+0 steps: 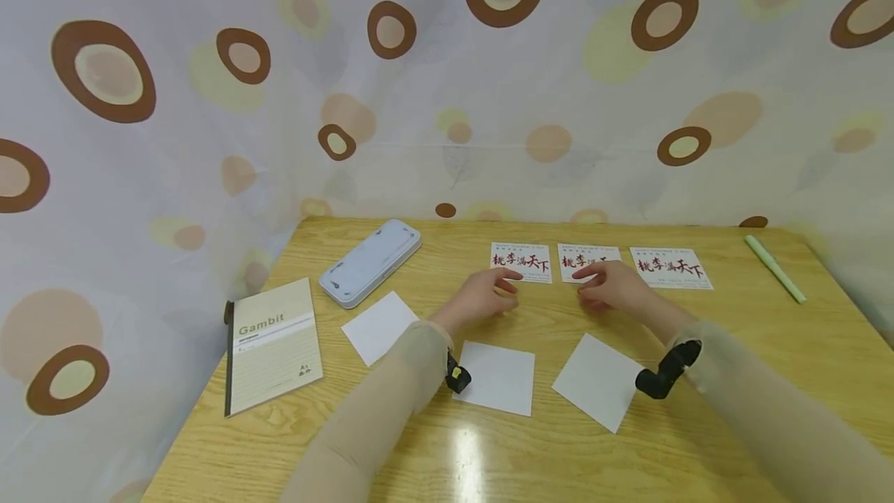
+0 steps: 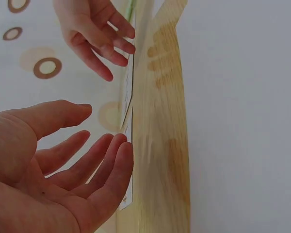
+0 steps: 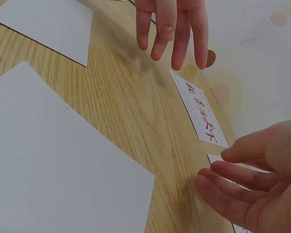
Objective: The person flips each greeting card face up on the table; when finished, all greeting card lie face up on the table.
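Hovering near printed cards (image 1: pixel 590 253) | left hand (image 1: pixel 478 300): fingers loosely bent, grasping nothing | right hand (image 1: pixel 615 286): loosely curved, grasping nothing | printed cards: row along far side of desk (image 1: pixel 754 309)

We see three white cards with large red Chinese characters and smaller print, lying flat, face up, in a row across the far side of the table. The left card (image 1: pixel 528 261) sits nearly straight, the left hand (image 1: pixel 482 297) at its lower edge. The middle card (image 1: pixel 576 254) is partly hidden behind the right hand (image 1: pixel 618 286); we cannot tell whether either hand touches. The right card (image 1: pixel 672 268) lies well apart from the left one. Nearer us lie three plain white squares: the left square (image 1: pixel 377 328) and right square (image 1: pixel 599 383) turned cornerwise, the middle square (image 1: pixel 499 379) almost straight.
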`<state>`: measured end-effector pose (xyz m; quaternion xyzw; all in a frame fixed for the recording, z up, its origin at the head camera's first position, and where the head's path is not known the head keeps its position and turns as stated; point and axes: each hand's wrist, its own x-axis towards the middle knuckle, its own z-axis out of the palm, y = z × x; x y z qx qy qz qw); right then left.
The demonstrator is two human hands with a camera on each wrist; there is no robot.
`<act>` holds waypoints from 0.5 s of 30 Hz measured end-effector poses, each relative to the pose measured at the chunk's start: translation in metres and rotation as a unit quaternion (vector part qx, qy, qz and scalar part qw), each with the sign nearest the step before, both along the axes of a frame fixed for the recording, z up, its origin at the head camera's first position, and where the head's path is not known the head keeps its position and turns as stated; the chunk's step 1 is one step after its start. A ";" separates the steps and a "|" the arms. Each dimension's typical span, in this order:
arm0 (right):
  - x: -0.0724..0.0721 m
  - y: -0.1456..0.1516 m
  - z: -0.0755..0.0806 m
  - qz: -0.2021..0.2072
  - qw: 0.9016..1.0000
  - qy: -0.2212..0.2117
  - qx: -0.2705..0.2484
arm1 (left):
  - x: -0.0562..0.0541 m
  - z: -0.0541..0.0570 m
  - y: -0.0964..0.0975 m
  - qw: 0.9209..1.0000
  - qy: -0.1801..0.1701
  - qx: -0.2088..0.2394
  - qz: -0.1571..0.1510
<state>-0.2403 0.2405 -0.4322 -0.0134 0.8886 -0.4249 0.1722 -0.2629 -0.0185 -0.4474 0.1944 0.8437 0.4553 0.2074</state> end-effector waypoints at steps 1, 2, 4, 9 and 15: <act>0.001 0.001 0.000 -0.001 1.000 0.000 -0.001 | 0.002 0.000 0.002 1.000 0.005 -0.004 -0.006; 0.002 0.003 0.000 0.000 1.000 0.000 -0.001 | 0.004 0.000 0.003 1.000 0.011 -0.010 -0.013; 0.005 0.004 0.000 0.000 1.000 -0.002 -0.004 | 0.007 0.000 0.007 0.999 0.028 -0.024 -0.030; 0.012 0.007 0.001 0.007 1.000 -0.006 -0.002 | 0.016 0.001 0.016 0.995 0.056 -0.045 -0.064; 0.020 0.011 0.002 0.018 1.000 -0.012 0.004 | 0.025 0.001 0.024 0.991 0.062 -0.058 -0.098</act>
